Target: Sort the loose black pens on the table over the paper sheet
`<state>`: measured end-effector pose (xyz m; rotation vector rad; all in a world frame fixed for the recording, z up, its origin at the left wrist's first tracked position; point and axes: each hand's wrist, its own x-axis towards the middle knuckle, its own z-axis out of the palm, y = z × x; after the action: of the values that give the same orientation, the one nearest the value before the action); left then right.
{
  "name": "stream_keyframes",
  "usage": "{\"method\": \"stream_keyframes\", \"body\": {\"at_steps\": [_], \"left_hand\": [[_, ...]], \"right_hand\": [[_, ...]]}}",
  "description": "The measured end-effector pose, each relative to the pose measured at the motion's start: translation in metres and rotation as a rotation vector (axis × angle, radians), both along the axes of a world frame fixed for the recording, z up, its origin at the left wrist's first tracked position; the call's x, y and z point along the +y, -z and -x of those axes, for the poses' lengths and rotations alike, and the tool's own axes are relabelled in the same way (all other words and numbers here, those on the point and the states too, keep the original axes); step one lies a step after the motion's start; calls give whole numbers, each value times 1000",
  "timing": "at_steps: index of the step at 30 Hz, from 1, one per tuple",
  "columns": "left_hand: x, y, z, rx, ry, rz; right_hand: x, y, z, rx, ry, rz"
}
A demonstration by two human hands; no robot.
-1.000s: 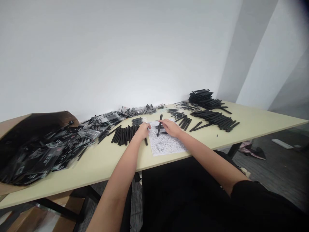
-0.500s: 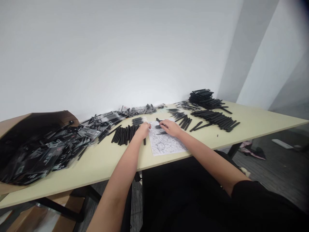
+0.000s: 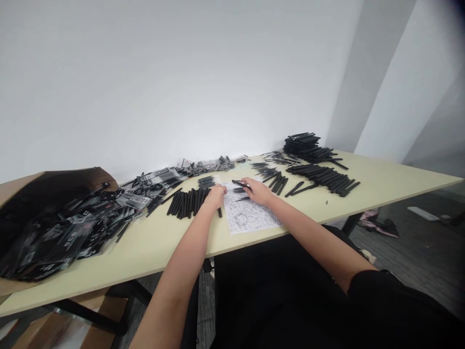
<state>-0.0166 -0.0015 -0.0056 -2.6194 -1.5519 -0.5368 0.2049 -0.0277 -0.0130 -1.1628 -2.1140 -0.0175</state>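
My right hand (image 3: pixel 258 191) is closed around a slim black pen (image 3: pixel 240 184) over a scribbled sheet of paper (image 3: pixel 250 218). Thin dark refills (image 3: pixel 240 190) lie on the sheet just below that pen. Left of the sheet, the fingers of my left hand (image 3: pixel 217 196) are drawn together, and what they hold, if anything, is hidden. A black barrel end (image 3: pixel 220 212) sticks out below this hand; whether it is held or lying there I cannot tell. Beside it is a row of black pen barrels (image 3: pixel 187 202), with a bunch of thin refills (image 3: pixel 206 182) behind.
A cardboard box (image 3: pixel 47 177) spills black plastic packets (image 3: pixel 80 223) at the left. More packets (image 3: pixel 160 178) line the wall. On the right are loose pen parts (image 3: pixel 278 182), a row of black pens (image 3: pixel 323 178) and a stacked pile (image 3: pixel 303 145). The pale table's front edge (image 3: pixel 174 264) is near me.
The pen in my right hand has swung out to the left and shows more of its length. My left hand has hardly moved; the barrel end below it has shifted slightly right.
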Motion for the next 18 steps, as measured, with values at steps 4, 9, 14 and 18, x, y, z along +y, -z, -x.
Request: {"method": "stream_keyframes", "body": {"at_steps": [4,9,14,18], "left_hand": [[3,3,-1,-5,15,-15],[5,5,-2,-22,63,-29],[4,5,-3,-4,67,-25],[4,5,-4,11,63,-24]], "right_hand": [[3,2,-1,1,-4,-7],[6,5,-2,4,-7,-14],[4,4,-2,-1,-8,-19],[4,3,-2,-10,-8,-20]]}}
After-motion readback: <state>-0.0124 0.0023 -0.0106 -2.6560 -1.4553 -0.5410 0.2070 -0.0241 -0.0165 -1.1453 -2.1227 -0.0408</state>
